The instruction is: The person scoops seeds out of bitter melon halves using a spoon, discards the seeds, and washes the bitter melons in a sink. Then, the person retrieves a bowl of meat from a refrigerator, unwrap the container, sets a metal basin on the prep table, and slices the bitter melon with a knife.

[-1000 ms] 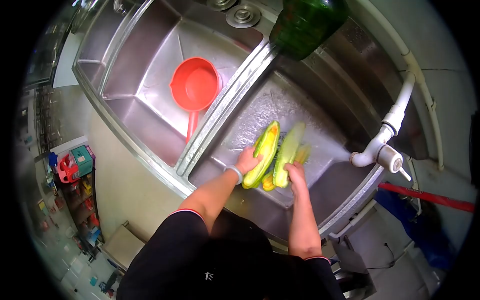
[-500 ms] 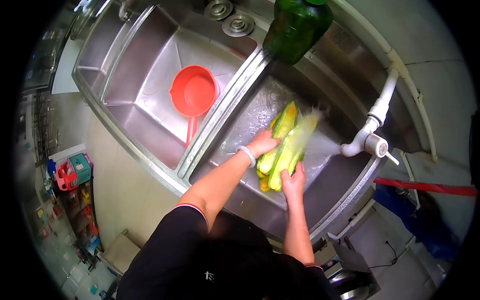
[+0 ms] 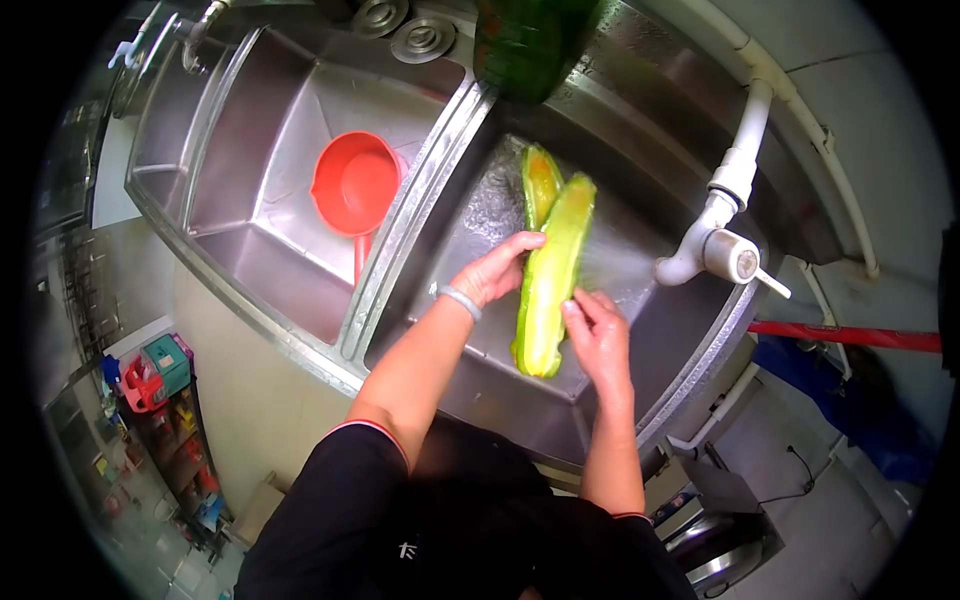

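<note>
A long halved gourd (image 3: 553,285), pale green inside with a darker green rind, is held lengthwise in the right-hand sink basin. My left hand (image 3: 497,268), with a pale bangle at its wrist, grips the left edge with the thumb lying over it. On the opposite edge, my right hand (image 3: 599,330) pinches the gourd low down. Behind it shows another gourd piece (image 3: 541,185) with an orange-yellow inside, partly hidden. Water sprays leftward from the white tap (image 3: 715,250) onto the gourd.
A red dipper (image 3: 357,184) sits in the left basin. Beyond my basin stands a dark green jug (image 3: 535,45). A metal divider (image 3: 412,222) separates the basins. Two drain strainers (image 3: 423,39) lie at the back, and a white pipe (image 3: 748,120) runs up on the right.
The upper gourd half has been raised and turned more upright, away from the other pieces. My left hand has shifted left onto its edge; my right hand has moved up its right side.
</note>
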